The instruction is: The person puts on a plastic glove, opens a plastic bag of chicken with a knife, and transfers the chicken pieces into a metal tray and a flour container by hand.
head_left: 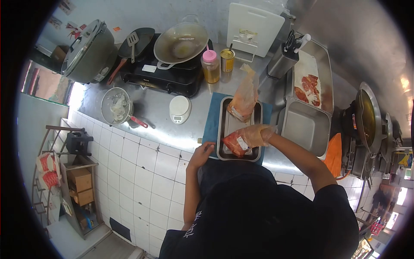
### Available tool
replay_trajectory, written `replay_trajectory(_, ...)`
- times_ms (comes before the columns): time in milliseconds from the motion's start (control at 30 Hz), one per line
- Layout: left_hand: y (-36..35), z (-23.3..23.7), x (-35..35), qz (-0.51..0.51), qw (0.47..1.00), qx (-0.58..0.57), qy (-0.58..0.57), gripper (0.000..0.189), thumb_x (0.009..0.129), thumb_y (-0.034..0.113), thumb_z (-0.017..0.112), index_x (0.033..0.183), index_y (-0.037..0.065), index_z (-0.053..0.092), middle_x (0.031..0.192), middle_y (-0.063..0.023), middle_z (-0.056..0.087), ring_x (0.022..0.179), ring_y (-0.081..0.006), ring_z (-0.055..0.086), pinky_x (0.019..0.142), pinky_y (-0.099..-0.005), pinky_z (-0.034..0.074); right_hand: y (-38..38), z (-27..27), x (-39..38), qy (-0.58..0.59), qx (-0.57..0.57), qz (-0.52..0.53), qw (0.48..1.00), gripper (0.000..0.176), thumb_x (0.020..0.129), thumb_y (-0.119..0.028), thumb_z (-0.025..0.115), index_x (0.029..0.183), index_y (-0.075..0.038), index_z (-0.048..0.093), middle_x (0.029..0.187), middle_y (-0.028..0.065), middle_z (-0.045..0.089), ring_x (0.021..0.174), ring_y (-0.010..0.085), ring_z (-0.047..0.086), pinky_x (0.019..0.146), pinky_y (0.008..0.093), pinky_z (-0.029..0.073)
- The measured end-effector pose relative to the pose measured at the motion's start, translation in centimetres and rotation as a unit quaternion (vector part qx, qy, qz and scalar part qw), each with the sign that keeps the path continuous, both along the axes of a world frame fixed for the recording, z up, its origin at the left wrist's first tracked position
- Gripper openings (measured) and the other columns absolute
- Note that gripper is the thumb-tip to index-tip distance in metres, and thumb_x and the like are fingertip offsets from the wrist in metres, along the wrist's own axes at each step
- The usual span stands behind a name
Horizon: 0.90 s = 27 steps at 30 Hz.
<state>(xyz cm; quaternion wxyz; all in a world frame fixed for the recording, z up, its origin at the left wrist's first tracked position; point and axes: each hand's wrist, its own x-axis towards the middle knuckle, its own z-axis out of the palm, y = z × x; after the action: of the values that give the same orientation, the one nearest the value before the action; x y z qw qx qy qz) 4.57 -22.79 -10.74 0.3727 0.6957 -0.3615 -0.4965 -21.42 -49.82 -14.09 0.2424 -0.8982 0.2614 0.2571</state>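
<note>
A metal tray [222,149] lies on a blue cloth [212,116] on the steel counter. Two clear plastic bags with reddish contents are in it: the far bag [242,108] has its top pointing up and away, and the near bag [237,144] lies across the tray's near end. My right hand [265,136] is at the open end of the near bag, its fingers mostly hidden by the plastic. My left hand [204,154] rests at the counter's edge, left of the tray, its fingers loosely curled and what they hold, if anything, unclear.
Left of the tray are a white scale [180,109] and a strainer [117,106]. Behind stand a pan [181,42] on a black stove [166,80], a pink-lidded jar [210,67], a can [227,60] and a knife block [282,64]. Steel containers [305,127] stand right.
</note>
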Motion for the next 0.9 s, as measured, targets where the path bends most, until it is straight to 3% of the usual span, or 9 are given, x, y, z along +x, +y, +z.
replay_trajectory(267, -3.4, -6.0, -2.0, 0.143, 0.978, -0.151, -0.018, 0.029, 0.112, 0.018, 0.056, 0.134, 0.003, 0.067, 0.111, -0.0094, 0.074, 0.105, -0.0169, 0.070, 0.089, -0.0310, 0.054, 1.3, -0.1, 0.2, -0.007, -0.002, -0.008, 1.000, 0.036, 0.097, -0.025, 0.073, 0.128, -0.007, 0.073, 0.126, 0.0061, 0.074, 0.116, 0.0222, 0.068, 0.102, 0.0342, 0.053)
replay_trajectory(300, -3.5, -5.8, -1.8, 0.119, 0.986, -0.108, -0.046, 0.030, 0.113, 0.018, 0.053, 0.135, 0.002, 0.066, 0.116, -0.0142, 0.074, 0.107, -0.0241, 0.072, 0.092, -0.0354, 0.055, 1.4, 0.0, 0.1, -0.008, -0.002, -0.010, 1.000, 0.036, 0.097, -0.025, 0.073, 0.128, -0.007, 0.073, 0.126, 0.0063, 0.074, 0.116, 0.0223, 0.067, 0.102, 0.0344, 0.053)
replay_trajectory(400, -3.7, -8.3, -1.7, 0.097, 0.954, -0.185, -0.215, 0.031, 0.112, 0.018, 0.052, 0.136, 0.002, 0.065, 0.109, -0.0179, 0.075, 0.100, -0.0297, 0.073, 0.089, -0.0405, 0.055, 1.6, 0.0, 0.2, -0.007, 0.000, -0.012, 1.000, 0.036, 0.097, -0.026, 0.073, 0.128, -0.007, 0.073, 0.127, 0.0066, 0.073, 0.117, 0.0226, 0.067, 0.103, 0.0349, 0.052)
replay_trajectory(500, -3.7, -7.7, -2.3, 0.095, 0.963, -0.160, -0.193, 0.031, 0.112, 0.018, 0.051, 0.133, 0.001, 0.066, 0.122, -0.0250, 0.072, 0.113, -0.0427, 0.070, 0.097, -0.0459, 0.054, 1.7, -0.2, 0.2, -0.012, 0.003, -0.016, 1.000, 0.036, 0.098, -0.026, 0.073, 0.128, -0.007, 0.073, 0.128, 0.0070, 0.073, 0.118, 0.0228, 0.067, 0.104, 0.0353, 0.052)
replay_trajectory(600, -3.6, -7.9, -2.0, 0.087, 0.971, -0.132, -0.178, 0.030, 0.112, 0.018, 0.050, 0.132, 0.002, 0.067, 0.121, -0.0245, 0.073, 0.113, -0.0414, 0.071, 0.097, -0.0456, 0.054, 1.7, -0.1, -0.2, -0.023, 0.003, -0.030, 0.999, 0.036, 0.098, -0.027, 0.073, 0.129, -0.007, 0.072, 0.128, 0.0074, 0.073, 0.119, 0.0231, 0.066, 0.105, 0.0358, 0.052)
replay_trajectory(767, -3.5, -8.8, -1.8, 0.092, 0.958, -0.191, -0.196, 0.029, 0.112, 0.017, 0.050, 0.128, 0.003, 0.070, 0.111, -0.0209, 0.074, 0.098, -0.0346, 0.073, 0.089, -0.0411, 0.055, -0.2, 2.7, -3.5, -0.039, 0.006, -0.056, 0.998, 0.037, 0.099, -0.028, 0.072, 0.129, -0.007, 0.072, 0.129, 0.0080, 0.072, 0.121, 0.0235, 0.066, 0.106, 0.0366, 0.051)
replay_trajectory(900, -3.5, -8.0, -2.0, 0.095, 0.965, -0.165, -0.179, 0.028, 0.112, 0.017, 0.050, 0.124, 0.003, 0.071, 0.108, -0.0200, 0.075, 0.098, -0.0375, 0.073, 0.088, -0.0428, 0.055, -2.1, 6.1, -5.8, -0.032, 0.002, -0.075, 0.997, 0.037, 0.099, -0.028, 0.072, 0.129, -0.007, 0.071, 0.130, 0.0085, 0.072, 0.123, 0.0239, 0.065, 0.107, 0.0372, 0.051)
